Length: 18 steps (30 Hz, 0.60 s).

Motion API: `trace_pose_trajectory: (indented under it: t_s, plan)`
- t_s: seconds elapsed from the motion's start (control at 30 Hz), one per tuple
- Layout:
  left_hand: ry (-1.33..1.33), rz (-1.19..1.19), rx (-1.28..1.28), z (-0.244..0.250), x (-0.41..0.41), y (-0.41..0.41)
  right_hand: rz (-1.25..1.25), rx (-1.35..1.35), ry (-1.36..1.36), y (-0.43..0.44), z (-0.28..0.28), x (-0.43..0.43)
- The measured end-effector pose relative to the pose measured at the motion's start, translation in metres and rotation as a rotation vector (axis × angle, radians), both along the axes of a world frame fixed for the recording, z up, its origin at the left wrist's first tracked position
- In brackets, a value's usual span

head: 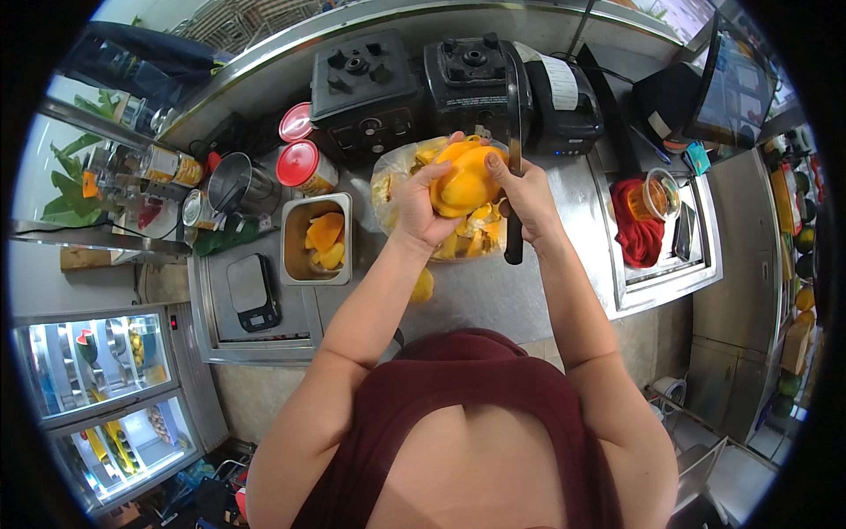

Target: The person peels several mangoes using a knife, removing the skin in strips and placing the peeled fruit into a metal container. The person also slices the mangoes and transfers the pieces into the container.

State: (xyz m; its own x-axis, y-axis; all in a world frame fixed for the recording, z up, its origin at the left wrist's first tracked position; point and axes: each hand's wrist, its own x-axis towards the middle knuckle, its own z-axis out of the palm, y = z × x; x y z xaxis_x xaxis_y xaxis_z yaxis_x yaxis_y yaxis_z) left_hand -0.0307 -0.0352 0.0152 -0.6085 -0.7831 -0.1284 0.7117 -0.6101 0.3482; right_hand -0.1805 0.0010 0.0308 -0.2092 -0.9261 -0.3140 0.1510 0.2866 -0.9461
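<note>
A peeled yellow mango [468, 182] is held above the metal counter [462, 307]. My left hand [421, 202] cups its left side and underside. In my right hand [534, 198] is a long knife [513, 122], its black handle towards me and its blade pointing away; the right thumb also presses on the mango's upper right side. Under both hands lies a clear plastic bag [385, 173] holding mango peels [488, 231]. A steel container [291, 246] to the left has cut mango pieces [326, 239] inside. Another yellow fruit [423, 285], partly hidden by my left forearm, rests on the counter.
Two black blender bases [360, 92] and a receipt printer [568, 119] line the back. Leftward are red-lidded cans [305, 165], a metal pitcher [241, 185] and a digital scale [251, 291]. To the right lie a red cloth [638, 231], a plastic cup [654, 196] and a phone [684, 231].
</note>
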Motion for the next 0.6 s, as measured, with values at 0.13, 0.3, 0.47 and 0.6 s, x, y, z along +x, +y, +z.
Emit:
trace_pose_trajectory:
  t_s: [0.13, 0.3, 0.47, 0.6]
  plan:
    - [-0.060, 0.034, 0.029, -0.005, -0.003, 0.000, -0.022, 0.000, -0.075, -0.001, -0.005, -0.003]
    - [-0.150, 0.098, -0.032, 0.001, -0.006, -0.003, -0.025, -0.004, -0.160, 0.002, -0.004, -0.006]
    - [-0.133, 0.072, -0.058, 0.005, -0.004, -0.006, -0.022, 0.035, -0.286, 0.002, -0.004, -0.018]
    - [-0.140, 0.032, -0.107, 0.010, -0.003, -0.004, -0.026, 0.027, -0.354, 0.000, -0.013, -0.026]
